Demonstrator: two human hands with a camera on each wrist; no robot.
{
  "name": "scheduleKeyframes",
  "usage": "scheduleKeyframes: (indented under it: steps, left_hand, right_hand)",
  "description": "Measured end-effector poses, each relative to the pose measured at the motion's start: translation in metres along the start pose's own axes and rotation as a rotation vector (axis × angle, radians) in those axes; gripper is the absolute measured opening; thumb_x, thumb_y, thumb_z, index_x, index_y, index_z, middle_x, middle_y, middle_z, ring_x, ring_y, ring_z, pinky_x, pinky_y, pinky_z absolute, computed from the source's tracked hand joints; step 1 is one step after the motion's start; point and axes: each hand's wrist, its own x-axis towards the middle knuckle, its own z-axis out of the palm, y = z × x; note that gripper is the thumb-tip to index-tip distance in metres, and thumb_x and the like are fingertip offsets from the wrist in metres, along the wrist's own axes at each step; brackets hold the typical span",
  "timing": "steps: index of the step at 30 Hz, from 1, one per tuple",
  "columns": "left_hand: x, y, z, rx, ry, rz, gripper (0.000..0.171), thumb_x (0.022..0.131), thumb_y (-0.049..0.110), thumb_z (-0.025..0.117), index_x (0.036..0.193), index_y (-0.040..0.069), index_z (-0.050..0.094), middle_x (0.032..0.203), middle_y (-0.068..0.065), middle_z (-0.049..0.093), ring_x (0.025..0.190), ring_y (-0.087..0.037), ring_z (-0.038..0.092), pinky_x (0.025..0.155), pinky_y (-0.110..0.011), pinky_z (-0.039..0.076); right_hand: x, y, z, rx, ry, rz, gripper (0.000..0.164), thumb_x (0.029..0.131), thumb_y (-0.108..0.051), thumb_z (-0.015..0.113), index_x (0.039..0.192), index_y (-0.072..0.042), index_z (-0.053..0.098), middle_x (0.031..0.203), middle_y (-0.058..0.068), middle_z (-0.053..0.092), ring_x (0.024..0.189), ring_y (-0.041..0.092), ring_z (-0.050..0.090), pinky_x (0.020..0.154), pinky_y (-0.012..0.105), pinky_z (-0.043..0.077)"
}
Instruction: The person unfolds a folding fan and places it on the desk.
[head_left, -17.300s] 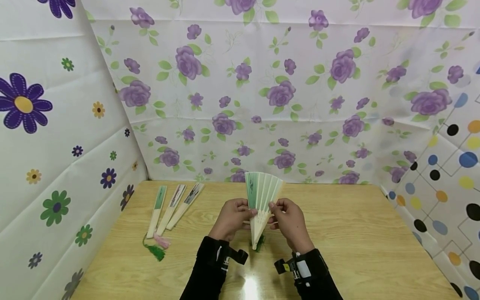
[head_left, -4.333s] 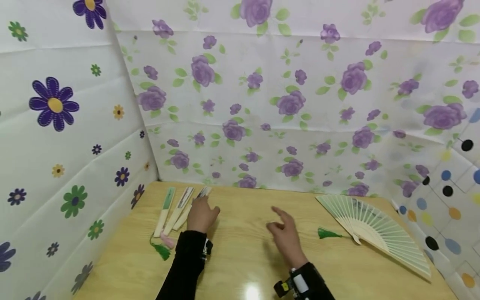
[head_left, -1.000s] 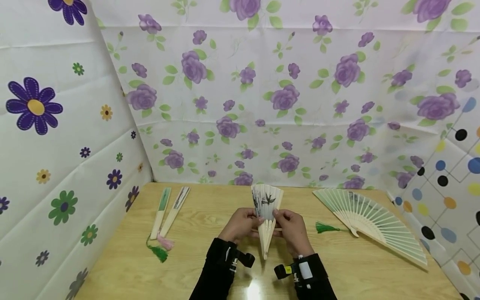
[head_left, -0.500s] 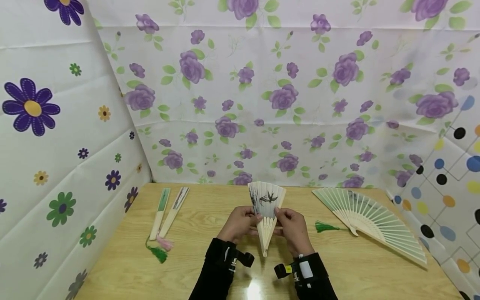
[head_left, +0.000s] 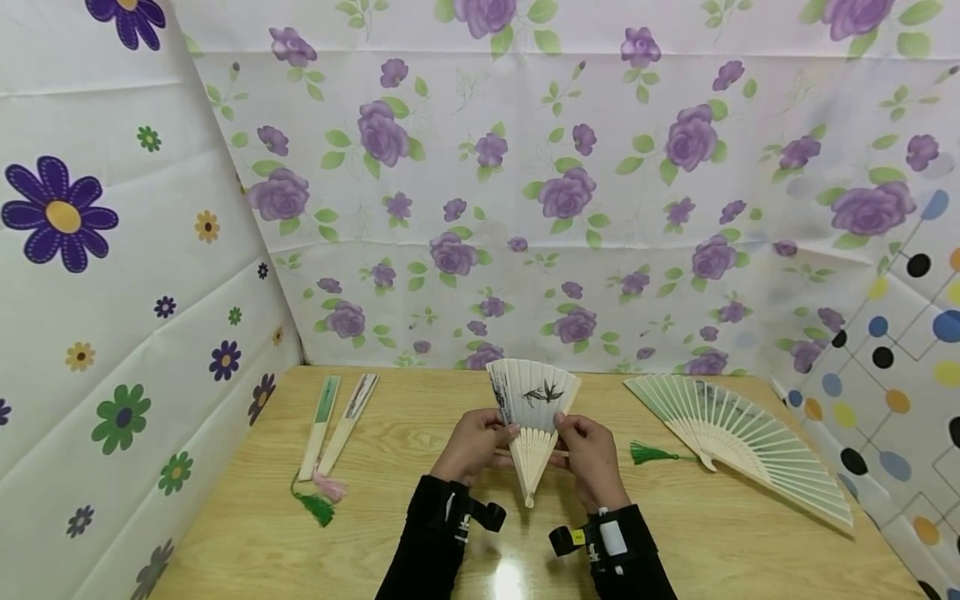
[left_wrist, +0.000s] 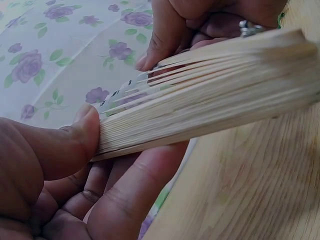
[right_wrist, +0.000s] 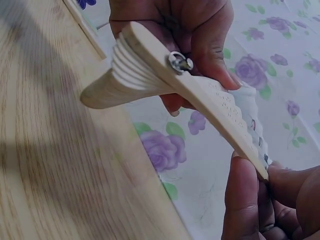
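A white folding fan (head_left: pixel 534 392) with a dark leaf-like print is partly spread between both hands, its pivot end pointing toward me. My left hand (head_left: pixel 472 443) pinches its left side, with the thumb in front and fingers behind. On the opposite edge, my right hand (head_left: pixel 591 454) pinches the outer stick. In the left wrist view the pale sticks (left_wrist: pixel 210 95) are stacked tightly near the left thumb and fanned apart toward the other hand. The right wrist view shows a metal pivot pin (right_wrist: pixel 180 62) and the outer stick running down to the right thumb and finger.
Two folded fans, one green-tipped (head_left: pixel 321 427) and one white-tipped (head_left: pixel 349 425), lie at the left with a green tassel (head_left: pixel 317 508) and a pink tassel (head_left: pixel 330 486). A fully spread pale green fan (head_left: pixel 750 450) lies at the right, its green tassel (head_left: pixel 651 452) pointing left.
The green fan, earlier in both hands, came to lie spread at the right. The third folded fan left the left group, and over the last second it has spread wider between the hands.
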Motion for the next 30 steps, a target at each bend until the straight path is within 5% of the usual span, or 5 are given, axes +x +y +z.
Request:
scheduleKeyframes:
  steps: [18, 30]
  left_hand:
    - [-0.0003, 0.001, 0.0031, -0.038, 0.078, 0.021, 0.026, 0.117, 0.007, 0.064, 0.135, -0.009, 0.073, 0.11, -0.014, 0.075, 0.088, -0.016, 0.079, 0.095, -0.053, 0.075]
    - [0.0009, 0.0019, 0.0034, -0.036, 0.099, 0.017, 0.026, 0.116, 0.009, 0.066, 0.134, -0.008, 0.074, 0.108, -0.012, 0.075, 0.083, -0.012, 0.077, 0.087, -0.044, 0.076]
  right_hand:
    - [-0.0013, -0.0025, 0.0011, 0.046, 0.053, -0.001, 0.032, 0.119, -0.024, 0.065, 0.12, 0.007, 0.074, 0.099, 0.006, 0.064, 0.086, 0.016, 0.069, 0.067, 0.028, 0.072]
    - [0.0037, -0.0003, -0.0031, 0.051, 0.016, 0.031, 0.03, 0.119, -0.023, 0.066, 0.12, 0.006, 0.073, 0.098, 0.005, 0.067, 0.087, 0.016, 0.072, 0.072, 0.028, 0.074]
